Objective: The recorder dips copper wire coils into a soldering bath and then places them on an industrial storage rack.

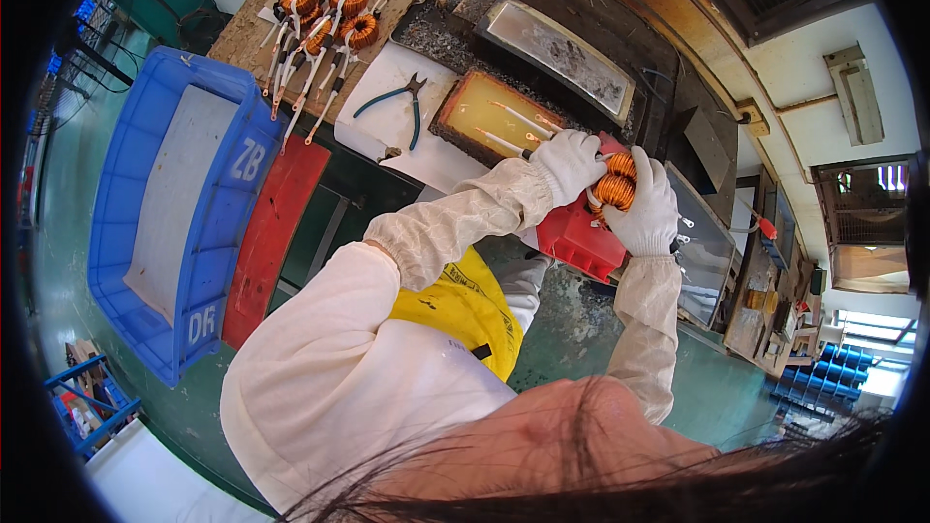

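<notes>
My left hand (567,165) and my right hand (647,216) both wear white gloves and close around a copper-wound ring coil (617,180), one on each side. White sleeved leads (518,119) with copper-coloured lug ends stretch from beside my left hand over a shallow tray of amber material (484,102). Whether the lugs touch its surface I cannot tell. Directly below the coil sits a red plastic bin (581,242). A pair of dark-handled pliers (395,108) lies on white sheeting left of the amber tray.
Behind the amber tray stands a silver-topped rectangular pan (560,56). More copper coils with leads (329,15) are heaped on the board at the far left. A large blue crate (165,203) stands at the left, beside a red panel (276,232). Metal sheeting (707,252) lies to the right.
</notes>
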`<state>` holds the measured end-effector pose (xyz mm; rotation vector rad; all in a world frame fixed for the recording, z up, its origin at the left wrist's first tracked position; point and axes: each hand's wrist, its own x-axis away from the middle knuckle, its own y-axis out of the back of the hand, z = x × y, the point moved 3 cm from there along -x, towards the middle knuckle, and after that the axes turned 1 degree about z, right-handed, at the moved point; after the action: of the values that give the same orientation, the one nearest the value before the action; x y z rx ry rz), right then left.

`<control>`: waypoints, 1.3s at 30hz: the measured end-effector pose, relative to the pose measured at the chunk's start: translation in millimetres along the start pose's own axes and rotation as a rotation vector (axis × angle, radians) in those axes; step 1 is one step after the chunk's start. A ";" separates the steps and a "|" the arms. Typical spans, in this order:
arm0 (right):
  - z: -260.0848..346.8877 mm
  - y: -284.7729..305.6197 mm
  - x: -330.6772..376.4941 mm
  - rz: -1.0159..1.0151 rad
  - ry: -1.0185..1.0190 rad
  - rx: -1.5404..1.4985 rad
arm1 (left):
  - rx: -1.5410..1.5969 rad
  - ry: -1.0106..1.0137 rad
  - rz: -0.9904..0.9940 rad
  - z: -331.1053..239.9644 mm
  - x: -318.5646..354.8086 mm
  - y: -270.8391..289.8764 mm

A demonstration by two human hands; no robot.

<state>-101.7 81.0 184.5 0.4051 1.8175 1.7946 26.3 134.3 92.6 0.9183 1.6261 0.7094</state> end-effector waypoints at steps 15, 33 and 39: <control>7.8 2.8 -5.0 0.004 0.034 0.058 | 0.060 0.032 -0.028 4.0 5.2 -2.5; 8.3 2.7 -5.8 -0.002 0.041 0.053 | 0.027 0.026 -0.006 3.5 4.3 -1.7; 5.4 1.7 -1.9 -0.026 0.015 0.035 | -0.015 -0.012 -0.047 1.0 0.6 1.3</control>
<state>-97.3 84.5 186.7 0.3800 1.8582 1.7554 27.5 135.4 93.1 0.8692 1.6244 0.6821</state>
